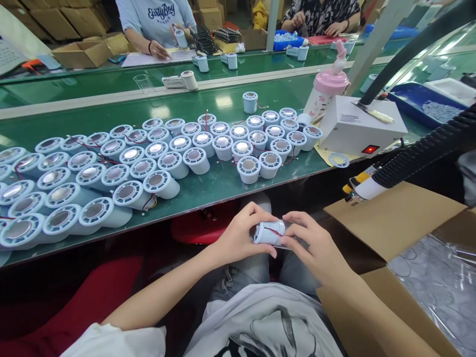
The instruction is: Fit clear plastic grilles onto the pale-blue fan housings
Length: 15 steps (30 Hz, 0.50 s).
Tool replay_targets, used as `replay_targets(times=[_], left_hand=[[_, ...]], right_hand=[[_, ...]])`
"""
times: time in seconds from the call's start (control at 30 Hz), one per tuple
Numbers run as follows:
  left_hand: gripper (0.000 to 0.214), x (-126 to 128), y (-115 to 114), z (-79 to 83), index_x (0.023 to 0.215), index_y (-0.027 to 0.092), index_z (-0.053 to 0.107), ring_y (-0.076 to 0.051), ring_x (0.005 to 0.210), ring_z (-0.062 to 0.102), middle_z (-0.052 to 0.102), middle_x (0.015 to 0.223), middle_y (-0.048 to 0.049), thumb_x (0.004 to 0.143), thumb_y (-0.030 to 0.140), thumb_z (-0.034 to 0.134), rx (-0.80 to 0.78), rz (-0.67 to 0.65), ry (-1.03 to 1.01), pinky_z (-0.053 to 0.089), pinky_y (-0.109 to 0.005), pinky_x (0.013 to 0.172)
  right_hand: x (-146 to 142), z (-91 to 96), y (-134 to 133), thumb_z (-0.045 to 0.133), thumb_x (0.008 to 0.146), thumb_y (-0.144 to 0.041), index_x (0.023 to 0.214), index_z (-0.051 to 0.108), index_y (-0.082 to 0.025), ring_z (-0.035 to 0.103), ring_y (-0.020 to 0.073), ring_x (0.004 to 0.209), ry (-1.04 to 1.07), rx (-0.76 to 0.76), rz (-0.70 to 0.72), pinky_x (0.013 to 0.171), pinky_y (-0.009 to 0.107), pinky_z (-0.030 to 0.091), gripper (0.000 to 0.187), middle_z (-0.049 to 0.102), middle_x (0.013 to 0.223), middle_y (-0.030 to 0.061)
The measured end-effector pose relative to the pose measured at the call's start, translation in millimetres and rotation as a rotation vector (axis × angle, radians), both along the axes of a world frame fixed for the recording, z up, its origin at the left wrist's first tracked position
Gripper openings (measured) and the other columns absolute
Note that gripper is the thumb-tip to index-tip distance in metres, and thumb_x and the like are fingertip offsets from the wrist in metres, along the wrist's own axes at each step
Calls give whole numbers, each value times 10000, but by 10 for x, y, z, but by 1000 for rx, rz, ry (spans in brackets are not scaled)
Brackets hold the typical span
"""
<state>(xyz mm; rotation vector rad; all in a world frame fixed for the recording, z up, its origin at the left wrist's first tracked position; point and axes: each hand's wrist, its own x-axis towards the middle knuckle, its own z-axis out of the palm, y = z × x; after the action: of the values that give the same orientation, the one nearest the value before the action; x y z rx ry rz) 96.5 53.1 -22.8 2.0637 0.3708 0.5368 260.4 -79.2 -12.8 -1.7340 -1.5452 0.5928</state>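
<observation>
At the far left, an open cardboard box sat beyond the green bench, where many light-blue cylinders stood packed together, each with a ringed top and a metallic disc, some trailing thin wires. A small clear cup was behind them, and across the bench a person in a blue T-shirt held a small blue-and-white device in 1 hand.

Nearer the middle, below the bench edge, came the left hand, its thumb and fingers curved partway closed around the left end of 1 light-blue unit. That unit lay tilted on its side above the wearer's lap, a red and a black wire along it. Clear plastic showed at its right end, where the right hand had its bent fingers nearly closed on the plastic; how firmly they gripped could not be told.

Above the hands, 1 cylinder stood apart from the group. Farther right were a pink-lidded bottle, a pale box with a lit red switch and, lowest, an open carton containing clear plastic pieces.
</observation>
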Motion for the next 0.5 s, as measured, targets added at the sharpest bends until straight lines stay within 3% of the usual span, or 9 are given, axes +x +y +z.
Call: replay_targets(times=[0.1, 0.2, 0.3, 0.4, 0.5], left_hand=[[627, 3, 29, -141, 1110, 218, 678, -274, 1121, 540, 474, 1222, -128, 569, 488, 843, -6, -45, -27, 496, -411, 945], [721, 10, 42, -206, 1224, 248, 626, -328, 1277, 466, 416, 1413, -151, 572, 455, 854, -73, -134, 55, 424, -464, 1047], [750, 19, 33, -167, 1292, 272, 576, -311, 1282, 485, 539, 1358, -120, 604, 378, 856, -169, -204, 92, 401, -461, 1068], [704, 21, 2, -90, 1324, 262, 544, -269, 1169, 574, 593, 1295, -104, 675, 299, 814, -331, -220, 111, 504, -378, 937], [686, 12, -40, -51, 1315, 226, 533, -251, 1095, 611, 597, 1263, -115, 686, 261, 803, -565, -157, 86, 532, -350, 876]], right_hand=[[36, 47, 12, 541, 908, -289, 708, 645, -197, 627, 203, 916, 159, -84, -2, 721, 296, 503, 243, 573, 1083, 74], [56, 35, 36, 606, 839, -301, 595, 602, -184, 609, 175, 787, 326, -171, -84, 603, 264, 472, 271, 589, 987, 66], [94, 3, 68, 660, 784, -293, 527, 580, -182, 609, 200, 859, 473, -207, -144, 662, 276, 474, 292, 620, 946, 66], [163, -14, 84, 720, 753, -312, 475, 543, -180, 624, 228, 925, 692, -196, -178, 763, 310, 504, 355, 652, 920, 71], [226, -12, 58, 732, 770, -358, 519, 579, -183, 631, 272, 1025, 824, -174, -97, 786, 350, 547, 343, 673, 1045, 95]])
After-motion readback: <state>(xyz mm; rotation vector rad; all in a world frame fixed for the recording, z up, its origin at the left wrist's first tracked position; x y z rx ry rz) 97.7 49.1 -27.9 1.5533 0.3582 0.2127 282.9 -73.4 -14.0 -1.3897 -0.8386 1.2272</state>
